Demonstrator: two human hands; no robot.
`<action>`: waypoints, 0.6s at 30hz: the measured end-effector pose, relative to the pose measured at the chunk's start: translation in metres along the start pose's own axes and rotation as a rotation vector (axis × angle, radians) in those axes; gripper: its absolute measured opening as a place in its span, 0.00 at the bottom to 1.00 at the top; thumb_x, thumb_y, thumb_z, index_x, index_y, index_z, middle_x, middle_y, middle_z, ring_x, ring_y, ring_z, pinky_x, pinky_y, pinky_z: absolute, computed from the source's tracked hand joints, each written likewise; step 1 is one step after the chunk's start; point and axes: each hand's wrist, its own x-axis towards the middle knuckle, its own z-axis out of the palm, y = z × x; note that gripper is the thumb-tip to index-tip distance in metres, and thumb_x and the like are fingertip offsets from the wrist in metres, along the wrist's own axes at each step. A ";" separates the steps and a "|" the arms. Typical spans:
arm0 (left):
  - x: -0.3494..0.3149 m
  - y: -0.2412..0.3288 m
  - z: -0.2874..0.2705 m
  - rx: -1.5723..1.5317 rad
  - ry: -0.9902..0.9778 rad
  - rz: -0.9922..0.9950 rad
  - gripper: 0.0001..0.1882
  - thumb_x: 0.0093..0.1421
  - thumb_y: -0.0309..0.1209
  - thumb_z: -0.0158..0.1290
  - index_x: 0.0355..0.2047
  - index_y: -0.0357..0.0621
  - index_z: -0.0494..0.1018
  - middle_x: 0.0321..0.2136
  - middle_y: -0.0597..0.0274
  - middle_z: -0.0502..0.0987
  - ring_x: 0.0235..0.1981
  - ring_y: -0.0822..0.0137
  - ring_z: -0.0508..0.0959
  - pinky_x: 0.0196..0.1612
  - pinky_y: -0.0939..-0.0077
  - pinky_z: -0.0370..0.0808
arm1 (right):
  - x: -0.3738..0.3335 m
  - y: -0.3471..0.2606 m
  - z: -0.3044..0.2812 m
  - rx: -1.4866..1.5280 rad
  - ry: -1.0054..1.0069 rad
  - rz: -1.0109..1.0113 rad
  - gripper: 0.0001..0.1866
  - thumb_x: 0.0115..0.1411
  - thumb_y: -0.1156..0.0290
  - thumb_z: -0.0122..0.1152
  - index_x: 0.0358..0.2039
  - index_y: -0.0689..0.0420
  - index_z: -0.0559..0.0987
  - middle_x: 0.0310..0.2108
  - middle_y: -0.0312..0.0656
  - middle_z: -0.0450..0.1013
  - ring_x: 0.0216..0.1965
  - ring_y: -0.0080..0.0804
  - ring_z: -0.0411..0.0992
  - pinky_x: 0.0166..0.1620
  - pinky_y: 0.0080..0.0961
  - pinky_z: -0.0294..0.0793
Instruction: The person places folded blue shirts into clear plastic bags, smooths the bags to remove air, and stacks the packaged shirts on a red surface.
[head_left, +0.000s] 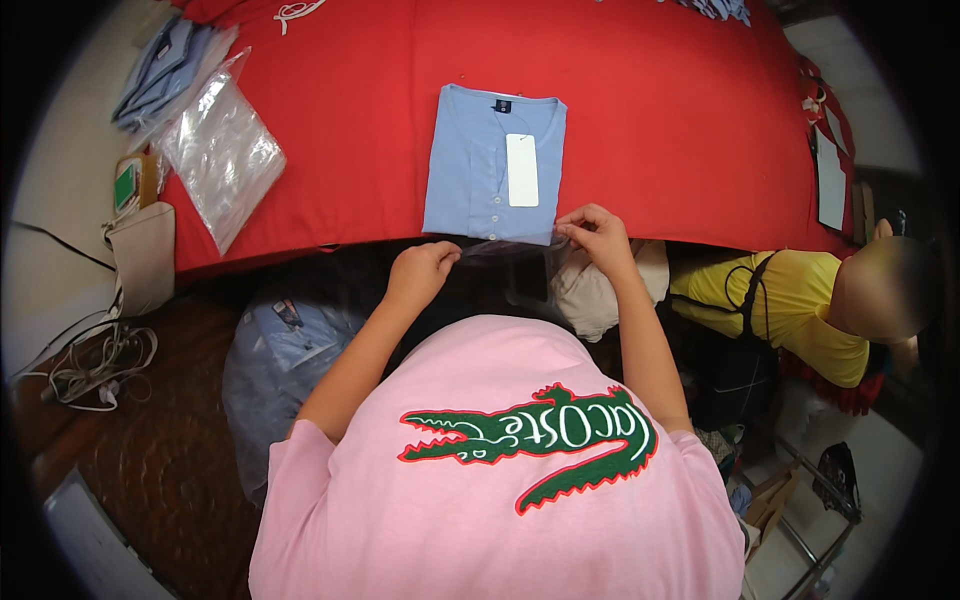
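A folded light-blue buttoned shirt [465, 150] lies at the front edge of the red table, its neckline away from me. A blank-looking white hang tag [522, 170] rests on its front, beside the buttons. Clear plastic film [500, 248] stretches along the shirt's lower edge; whether it also covers the shirt I cannot tell. My left hand [424, 270] pinches the film just off the shirt's lower left corner. At the lower right corner, my right hand [597, 238] has its thumb and fingertips closed on the film's other end.
Flat clear plastic bags [225, 150] lie on the red cloth [340, 120] at left, near folded blue garments [160, 70]. A large plastic bag with blue clothing [290, 340] stands below the table. Cables [100, 365] lie at far left. Another person in yellow [790, 300] is at right.
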 end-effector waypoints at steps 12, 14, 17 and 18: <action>0.018 -0.001 -0.028 0.347 0.196 -0.140 0.11 0.63 0.33 0.57 0.29 0.42 0.85 0.27 0.44 0.83 0.33 0.42 0.85 0.38 0.49 0.80 | 0.036 -0.040 0.048 -0.079 0.176 0.034 0.04 0.62 0.79 0.70 0.36 0.66 0.83 0.36 0.40 0.76 0.28 0.24 0.81 0.27 0.22 0.79; 0.026 -0.006 -0.029 0.363 0.242 -0.128 0.11 0.63 0.32 0.56 0.28 0.43 0.84 0.27 0.44 0.83 0.33 0.42 0.85 0.37 0.48 0.80 | 0.034 -0.028 0.050 -0.057 0.185 -0.001 0.04 0.63 0.80 0.68 0.37 0.66 0.83 0.37 0.41 0.76 0.29 0.24 0.82 0.29 0.23 0.80; 0.037 0.000 -0.040 0.391 0.252 -0.129 0.11 0.64 0.31 0.55 0.28 0.43 0.84 0.27 0.44 0.83 0.33 0.42 0.85 0.38 0.48 0.80 | 0.031 -0.004 0.049 0.068 0.213 0.001 0.03 0.63 0.81 0.66 0.38 0.66 0.83 0.36 0.41 0.77 0.30 0.24 0.81 0.31 0.23 0.81; 0.042 0.005 -0.045 0.400 0.244 -0.131 0.11 0.64 0.31 0.55 0.29 0.43 0.84 0.28 0.44 0.84 0.33 0.42 0.85 0.38 0.48 0.80 | 0.030 0.001 0.048 0.130 0.219 0.030 0.03 0.64 0.82 0.65 0.38 0.65 0.83 0.36 0.41 0.77 0.30 0.24 0.81 0.31 0.23 0.81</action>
